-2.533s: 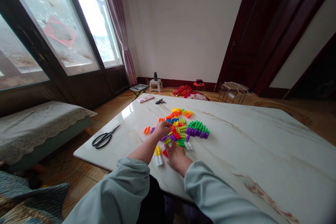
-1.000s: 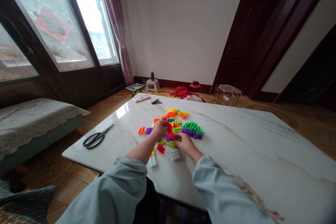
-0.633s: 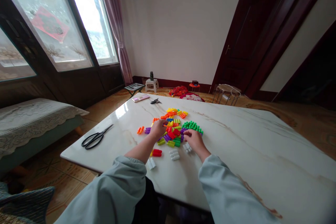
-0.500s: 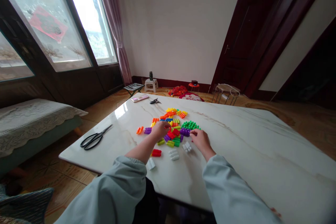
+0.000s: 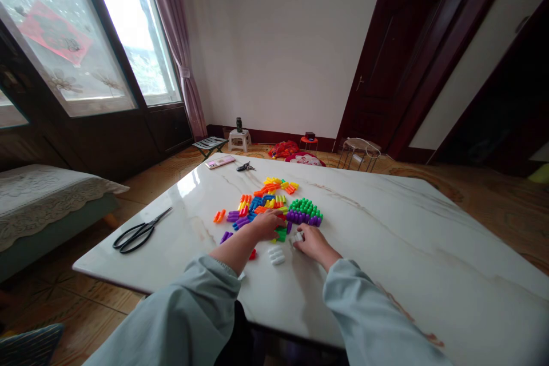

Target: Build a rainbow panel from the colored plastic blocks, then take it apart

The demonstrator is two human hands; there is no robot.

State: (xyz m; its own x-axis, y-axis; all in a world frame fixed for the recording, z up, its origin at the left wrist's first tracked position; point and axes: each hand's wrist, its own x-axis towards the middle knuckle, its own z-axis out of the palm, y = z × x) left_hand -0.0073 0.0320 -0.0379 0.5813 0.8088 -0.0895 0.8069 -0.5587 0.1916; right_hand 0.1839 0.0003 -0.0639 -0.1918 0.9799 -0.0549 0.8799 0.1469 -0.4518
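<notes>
A small white block (image 5: 296,237) sits on the marble-patterned table (image 5: 386,240) at the near edge of a heap of coloured blocks (image 5: 257,204), just left of the right hand's (image 5: 315,243) fingertips and touching them. That hand is the nearer; thumb and forefinger stand apart around the block, though whether they grip it cannot be told, and its long axis is hard to make out, partly covered. The left hand (image 5: 268,225) reaches over the heap, palm down, fingertips and anything beneath them hidden. A red block (image 5: 253,254) is partly hidden by the left forearm.
</notes>
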